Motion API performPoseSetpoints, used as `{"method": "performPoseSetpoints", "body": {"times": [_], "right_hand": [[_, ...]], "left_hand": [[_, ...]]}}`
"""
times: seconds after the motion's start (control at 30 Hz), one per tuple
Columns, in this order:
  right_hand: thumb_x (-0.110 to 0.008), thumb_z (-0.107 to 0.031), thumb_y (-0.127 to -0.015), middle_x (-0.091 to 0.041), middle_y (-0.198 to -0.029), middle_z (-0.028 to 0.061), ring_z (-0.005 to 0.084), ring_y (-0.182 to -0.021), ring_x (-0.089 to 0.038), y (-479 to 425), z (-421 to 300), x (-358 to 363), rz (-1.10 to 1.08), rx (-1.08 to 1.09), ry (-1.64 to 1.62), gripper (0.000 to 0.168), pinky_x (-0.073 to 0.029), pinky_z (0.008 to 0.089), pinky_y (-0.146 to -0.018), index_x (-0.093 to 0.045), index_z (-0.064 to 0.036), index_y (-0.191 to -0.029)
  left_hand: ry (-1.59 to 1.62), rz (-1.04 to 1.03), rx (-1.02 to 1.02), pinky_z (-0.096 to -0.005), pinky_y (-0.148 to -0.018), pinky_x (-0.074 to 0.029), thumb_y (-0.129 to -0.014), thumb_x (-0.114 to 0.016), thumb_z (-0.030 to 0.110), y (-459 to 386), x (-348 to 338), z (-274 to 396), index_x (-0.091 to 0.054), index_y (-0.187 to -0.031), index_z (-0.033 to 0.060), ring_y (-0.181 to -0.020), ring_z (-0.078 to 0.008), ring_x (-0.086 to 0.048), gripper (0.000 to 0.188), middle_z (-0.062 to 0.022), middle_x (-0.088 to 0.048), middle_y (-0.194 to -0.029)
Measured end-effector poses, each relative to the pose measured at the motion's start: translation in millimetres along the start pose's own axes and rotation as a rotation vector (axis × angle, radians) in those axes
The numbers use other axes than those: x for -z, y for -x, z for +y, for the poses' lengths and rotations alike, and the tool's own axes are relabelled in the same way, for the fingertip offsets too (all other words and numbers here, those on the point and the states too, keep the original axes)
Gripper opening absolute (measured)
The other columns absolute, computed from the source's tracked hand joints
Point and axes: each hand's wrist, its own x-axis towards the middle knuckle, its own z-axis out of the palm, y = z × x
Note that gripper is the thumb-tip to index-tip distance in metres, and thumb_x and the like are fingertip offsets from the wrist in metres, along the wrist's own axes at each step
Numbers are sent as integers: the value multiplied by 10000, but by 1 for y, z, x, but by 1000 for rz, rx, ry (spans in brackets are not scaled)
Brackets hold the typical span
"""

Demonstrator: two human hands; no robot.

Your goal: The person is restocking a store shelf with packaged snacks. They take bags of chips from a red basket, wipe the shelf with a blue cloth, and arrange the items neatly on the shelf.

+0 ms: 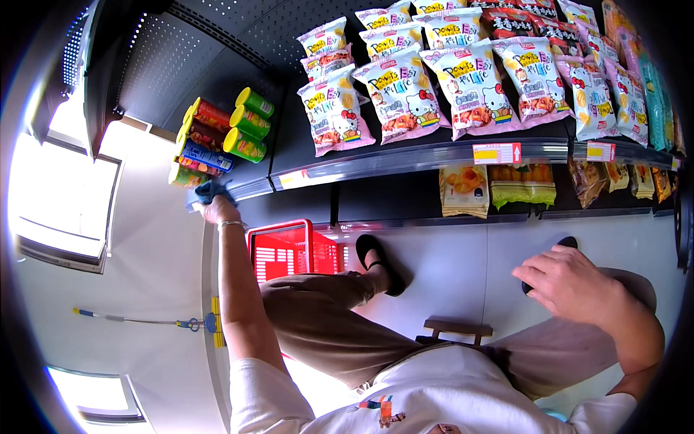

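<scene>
My left hand (218, 210) is stretched out to the far left end of the shelf and grips a blue cloth (211, 192) against the clear shelf edge (249, 190). Just beyond the cloth, several stacked snack canisters (205, 154) lie on their sides, with green canisters (246, 145) beside them. My right hand (564, 279) hangs above my right knee, its fingers loosely curled; no object shows in it. Rows of pink and white snack bags (404, 97) stand on the shelf in front of me.
A red plastic basket (310, 247) stands on the floor by my left leg. Packaged foods (464, 191) fill part of the lower shelf. A sponge mop (200, 323) leans at the left wall. A small wooden stool (458, 327) is beneath me.
</scene>
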Motion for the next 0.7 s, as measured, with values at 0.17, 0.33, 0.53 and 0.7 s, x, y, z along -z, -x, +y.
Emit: {"method": "performPoseSetpoints", "body": {"times": [0.17, 0.33, 0.53, 0.7], "right_hand": [[-742, -127, -810, -640, -964, 89, 270, -903, -653, 1, 1, -2, -14, 3, 35, 318, -500, 399, -857, -600, -76, -1090], [-724, -134, -827, -620, -927, 79, 266, -900, -643, 5, -1, -3, 8, 5, 11, 297, -496, 398, -868, -584, -81, -1084], [-696, -110, -829, -613, -935, 82, 260, -916, -637, 21, 3, -5, 15, -49, 56, 281, -489, 386, -910, -587, -73, -1086], [-614, -79, -834, -617, -954, 94, 258, -921, -639, 33, 0, -4, 5, -67, 67, 325, -485, 386, -930, -617, -42, -1156]], "left_hand": [[74, -300, 84, -263, -693, -540, -772, -543, -146, 119, -26, 27, -534, -1066, 40, -741, -115, -589, 349, -26, -599, -899], [197, -130, 29, -263, -765, -553, -793, -548, -149, 186, -43, 3, -596, -1084, 55, -805, -145, -639, 358, -30, -650, -952], [-411, -229, -455, -451, -1028, -438, -738, -535, -127, 215, -44, -20, -595, -1180, -30, -1138, -416, -572, 457, -201, -575, -1190], [-409, -347, -594, -524, -1132, -304, -735, -562, 89, 289, -58, 3, -410, -1416, -40, -1318, -499, -393, 710, -297, -372, -1429]]}}
